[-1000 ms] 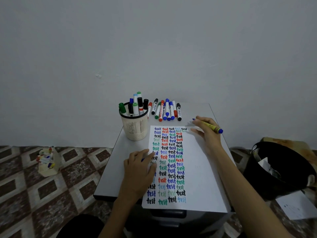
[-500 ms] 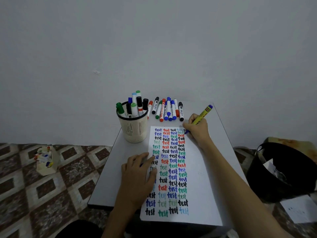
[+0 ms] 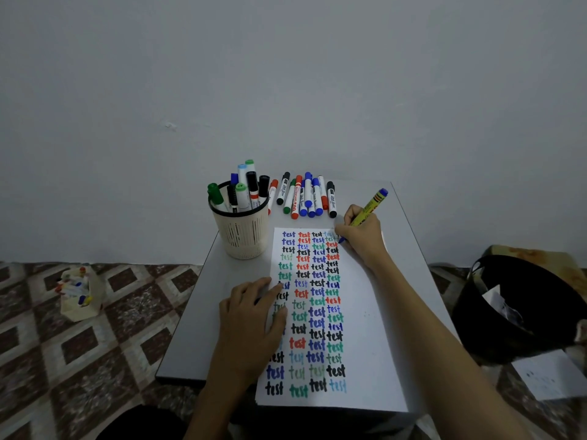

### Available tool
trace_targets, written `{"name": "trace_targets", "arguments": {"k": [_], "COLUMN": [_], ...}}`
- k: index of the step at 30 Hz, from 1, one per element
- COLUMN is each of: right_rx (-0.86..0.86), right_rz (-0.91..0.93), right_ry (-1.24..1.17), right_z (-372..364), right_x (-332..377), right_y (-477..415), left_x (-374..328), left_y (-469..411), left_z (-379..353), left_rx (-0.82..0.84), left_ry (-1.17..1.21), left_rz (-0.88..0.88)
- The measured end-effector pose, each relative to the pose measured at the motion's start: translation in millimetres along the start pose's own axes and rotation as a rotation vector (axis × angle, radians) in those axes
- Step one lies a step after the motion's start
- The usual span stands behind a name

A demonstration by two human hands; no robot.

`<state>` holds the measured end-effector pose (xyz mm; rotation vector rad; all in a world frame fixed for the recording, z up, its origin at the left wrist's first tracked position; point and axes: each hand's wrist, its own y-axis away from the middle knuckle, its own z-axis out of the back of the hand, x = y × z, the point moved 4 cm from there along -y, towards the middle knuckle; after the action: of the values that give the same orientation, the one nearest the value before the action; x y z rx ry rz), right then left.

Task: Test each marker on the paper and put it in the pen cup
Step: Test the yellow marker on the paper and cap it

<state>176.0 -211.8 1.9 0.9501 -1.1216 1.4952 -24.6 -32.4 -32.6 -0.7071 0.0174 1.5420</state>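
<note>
The right hand [image 3: 362, 236] pinches a slim yellow marker [image 3: 370, 208], blue tip down at the top right of the word columns and blue butt end tilted away toward the wall. The white paper [image 3: 365, 328] lies flat on the smooth grey table [image 3: 203, 300], packed with "test" in blue, red, green and black. The left hand [image 3: 254, 319] presses on the sheet's left edge with fingers spread and relaxed, covering part of the first column. There may be something dark under those fingers, but I can't make it out. The ribbed cream pen cup [image 3: 241, 230] stands just left of the paper, full of capped markers. The loose markers [image 3: 305, 195] lie in a row behind the sheet. A black bin [image 3: 521, 306] sits on the patterned tile floor [image 3: 63, 360] to the right.
</note>
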Motion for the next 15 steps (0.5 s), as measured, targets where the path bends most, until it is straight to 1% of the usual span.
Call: {"name": "trace_targets", "arguments": {"k": [3, 8, 15], "right_rx": [0.018, -0.001, 0.032], "right_rz": [0.026, 0.034, 0.038], "right_ry": [-0.002, -0.046, 0.007], "right_z": [-3.0, 0.5, -2.9], "right_x": [2.2, -0.3, 3.4], "right_y": [1.6, -1.1, 1.3], "left_x": [0.2, 0.1, -1.4], "left_y": [0.6, 0.2, -0.2], "left_z": [-0.3, -0.4, 0.8], "left_rx": [0.008, 0.009, 0.015], "left_ry": [-0.004, -0.002, -0.005], "left_rz": [0.004, 0.001, -0.003]}}
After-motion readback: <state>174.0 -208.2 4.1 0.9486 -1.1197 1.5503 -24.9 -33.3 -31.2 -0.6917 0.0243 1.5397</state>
